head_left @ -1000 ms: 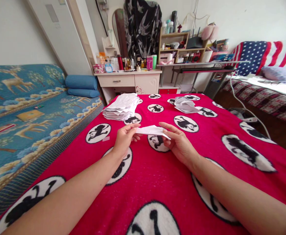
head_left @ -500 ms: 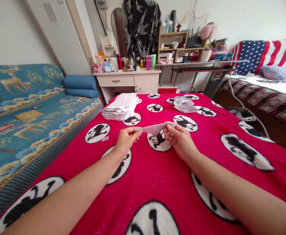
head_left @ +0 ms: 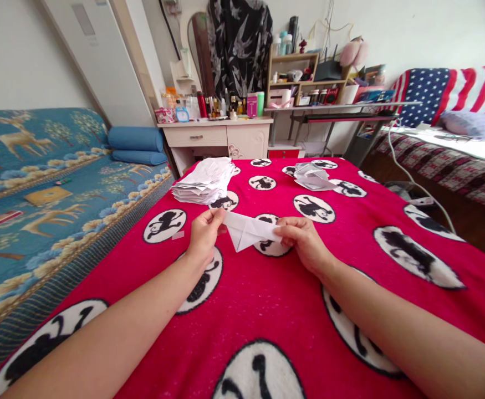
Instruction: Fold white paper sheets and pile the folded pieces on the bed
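A folded sheet of white paper (head_left: 245,231) hangs between my two hands above the red cloth (head_left: 242,299), with a triangular flap pointing down toward me. My left hand (head_left: 205,233) pinches its left end between thumb and fingers. At the other end, my right hand (head_left: 300,235) is closed on the paper's right tip. Beyond my left hand lies a thick stack of white papers (head_left: 204,180). Farther back on the right sits a smaller pile of folded papers (head_left: 314,176). A small pale scrap (head_left: 178,235) rests on the cloth left of my left hand.
A blue patterned sofa (head_left: 67,205) runs along the left side. Behind the cloth-covered surface stand a white dresser (head_left: 217,136) crowded with bottles and a desk with a wooden shelf (head_left: 294,56). A bed (head_left: 454,160) and a white cable (head_left: 417,174) are on the right.
The folded paper has turned from nearly edge-on to face me, showing its triangular flap. My left hand has moved slightly left and my right hand slightly lower; both still grip the paper.
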Action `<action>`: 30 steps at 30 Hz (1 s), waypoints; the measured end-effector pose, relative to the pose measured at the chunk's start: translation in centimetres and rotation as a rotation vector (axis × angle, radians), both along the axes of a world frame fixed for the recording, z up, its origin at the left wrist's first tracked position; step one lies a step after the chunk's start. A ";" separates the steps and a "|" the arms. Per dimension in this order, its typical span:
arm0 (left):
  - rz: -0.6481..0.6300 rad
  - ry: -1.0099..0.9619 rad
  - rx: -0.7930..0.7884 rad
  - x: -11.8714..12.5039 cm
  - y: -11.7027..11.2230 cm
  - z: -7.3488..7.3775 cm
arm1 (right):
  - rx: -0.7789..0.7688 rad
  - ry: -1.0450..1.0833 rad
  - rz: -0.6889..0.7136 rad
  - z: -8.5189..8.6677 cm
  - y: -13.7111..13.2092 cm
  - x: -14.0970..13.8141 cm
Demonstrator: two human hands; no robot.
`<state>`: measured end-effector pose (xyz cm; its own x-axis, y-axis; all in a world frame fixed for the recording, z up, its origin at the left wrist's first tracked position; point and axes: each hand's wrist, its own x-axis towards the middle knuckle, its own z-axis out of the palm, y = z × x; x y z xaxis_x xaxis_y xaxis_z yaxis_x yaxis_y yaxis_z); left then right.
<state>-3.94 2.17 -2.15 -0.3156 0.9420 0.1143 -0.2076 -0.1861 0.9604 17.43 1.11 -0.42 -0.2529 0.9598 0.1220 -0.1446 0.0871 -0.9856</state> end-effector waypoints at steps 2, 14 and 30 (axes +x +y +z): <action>-0.005 -0.060 0.011 -0.1 0.2 -0.1 | 0.029 -0.133 0.222 0.4 -0.6 -0.2; -0.061 0.028 0.056 1.3 -0.8 0.1 | 0.008 -0.218 0.464 0.6 -2.1 -1.7; -0.083 0.123 0.086 2.2 -1.9 0.7 | -0.047 -0.159 0.407 0.6 -2.2 -2.0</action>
